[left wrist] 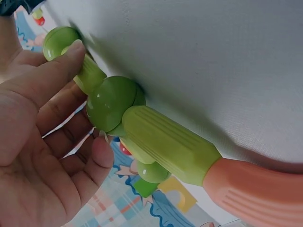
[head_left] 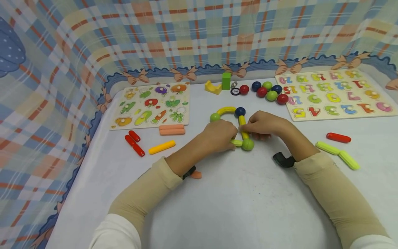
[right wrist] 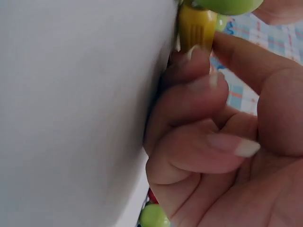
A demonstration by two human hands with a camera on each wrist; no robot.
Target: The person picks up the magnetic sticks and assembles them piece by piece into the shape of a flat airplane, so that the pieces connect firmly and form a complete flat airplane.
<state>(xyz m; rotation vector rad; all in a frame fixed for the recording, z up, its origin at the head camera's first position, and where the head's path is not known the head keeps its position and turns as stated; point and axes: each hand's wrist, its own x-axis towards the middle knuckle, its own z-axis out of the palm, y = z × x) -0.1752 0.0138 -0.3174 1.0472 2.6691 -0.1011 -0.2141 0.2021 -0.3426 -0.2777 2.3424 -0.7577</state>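
A ring of rods and balls lies on the table in front of me. My left hand (head_left: 220,134) pinches a short light green rod (left wrist: 91,78) between thumb and fingers. That rod joins two green balls (left wrist: 116,101); a second light green rod (left wrist: 165,142) and a salmon rod (left wrist: 260,187) extend from the nearer ball. On the ring's right side, my right hand (head_left: 264,124) pinches a straight yellow rod (head_left: 242,121). This rod links a dark blue ball (head_left: 240,111) to a green ball (head_left: 247,144). A curved yellow rod (head_left: 227,110) runs to another green ball (head_left: 215,117).
A vegetable puzzle board (head_left: 149,107) lies back left, a number board (head_left: 334,97) back right. Loose balls (head_left: 262,92) and blocks (head_left: 226,81) stand between them. Red rods (head_left: 134,145), salmon rods (head_left: 172,130) and an orange-yellow rod (head_left: 162,147) lie left; green rods (head_left: 349,159) lie right.
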